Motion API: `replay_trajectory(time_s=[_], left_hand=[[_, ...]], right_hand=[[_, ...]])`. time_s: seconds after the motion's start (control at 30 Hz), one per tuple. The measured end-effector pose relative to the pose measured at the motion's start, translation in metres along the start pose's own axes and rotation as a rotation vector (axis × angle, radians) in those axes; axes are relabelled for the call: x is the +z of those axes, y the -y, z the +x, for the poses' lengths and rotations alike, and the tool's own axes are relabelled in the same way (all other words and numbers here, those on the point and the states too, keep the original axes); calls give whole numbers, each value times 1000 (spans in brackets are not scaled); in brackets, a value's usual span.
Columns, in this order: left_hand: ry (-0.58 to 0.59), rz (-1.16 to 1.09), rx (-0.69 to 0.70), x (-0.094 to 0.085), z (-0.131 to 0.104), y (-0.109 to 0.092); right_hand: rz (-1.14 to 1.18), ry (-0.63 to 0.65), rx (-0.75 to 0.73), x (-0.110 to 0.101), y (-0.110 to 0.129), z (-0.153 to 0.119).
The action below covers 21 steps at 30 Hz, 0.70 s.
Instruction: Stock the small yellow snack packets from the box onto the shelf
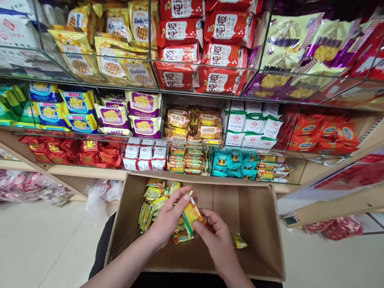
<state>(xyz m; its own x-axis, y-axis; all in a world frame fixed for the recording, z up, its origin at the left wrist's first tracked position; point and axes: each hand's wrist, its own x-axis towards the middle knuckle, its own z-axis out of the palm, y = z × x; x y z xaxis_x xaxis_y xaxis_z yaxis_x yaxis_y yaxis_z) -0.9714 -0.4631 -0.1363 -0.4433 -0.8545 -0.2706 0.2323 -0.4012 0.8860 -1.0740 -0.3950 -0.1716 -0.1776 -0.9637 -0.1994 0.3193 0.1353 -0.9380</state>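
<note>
A yellow and green snack packet (191, 213) is held between both hands over a cardboard box (257, 223). My left hand (171, 215) is closed on the packet's upper left end, thumb on top. At its lower right side, my right hand (216, 235) grips it between thumb and fingers. Inside the box, loose yellow-green packets (154, 194) are heaped on the left, partly hidden by my left hand and forearm. One more packet (238, 241) lies on the box bottom, right of my right hand. The box rests on my lap.
Shelves beyond the box carry yellow cookie bags (73, 54), red biscuit packs (229, 28), teal packets (232, 162) and small orange-yellow packets (271, 167). A glass shelf edge (192, 144) runs across. Clear plastic bags (103, 195) sit low at the left.
</note>
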Motion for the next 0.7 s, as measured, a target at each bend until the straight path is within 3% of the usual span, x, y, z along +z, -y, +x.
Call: replay_trajectory(time_s=[0.1, 0.17, 0.3, 0.37, 0.43, 0.53, 0.6, 0.7], left_hand=[[74, 121, -15, -8, -4, 2], [79, 284, 114, -19, -4, -4], [-51, 956, 551, -58, 13, -37], [-123, 1303, 632, -81, 31, -56], [-218, 1545, 584, -99, 50, -70], [-379, 1772, 404, -113, 69, -74], [-431, 1863, 345, -115, 74, -69], [-439, 1930, 377, -115, 72, -62]], right_hand=[[-65, 101, 40, -4, 3, 1], [-166, 113, -8, -11, 9, 3], [-546, -108, -356, -36, 34, 25], [-789, -134, -533, -47, 48, 48], [-1049, -35, -616, -52, 59, 80], [-1382, 114, -509, -47, 65, 133], [-1491, 123, -413, -39, 64, 165], [-1541, 140, -329, -30, 57, 205]])
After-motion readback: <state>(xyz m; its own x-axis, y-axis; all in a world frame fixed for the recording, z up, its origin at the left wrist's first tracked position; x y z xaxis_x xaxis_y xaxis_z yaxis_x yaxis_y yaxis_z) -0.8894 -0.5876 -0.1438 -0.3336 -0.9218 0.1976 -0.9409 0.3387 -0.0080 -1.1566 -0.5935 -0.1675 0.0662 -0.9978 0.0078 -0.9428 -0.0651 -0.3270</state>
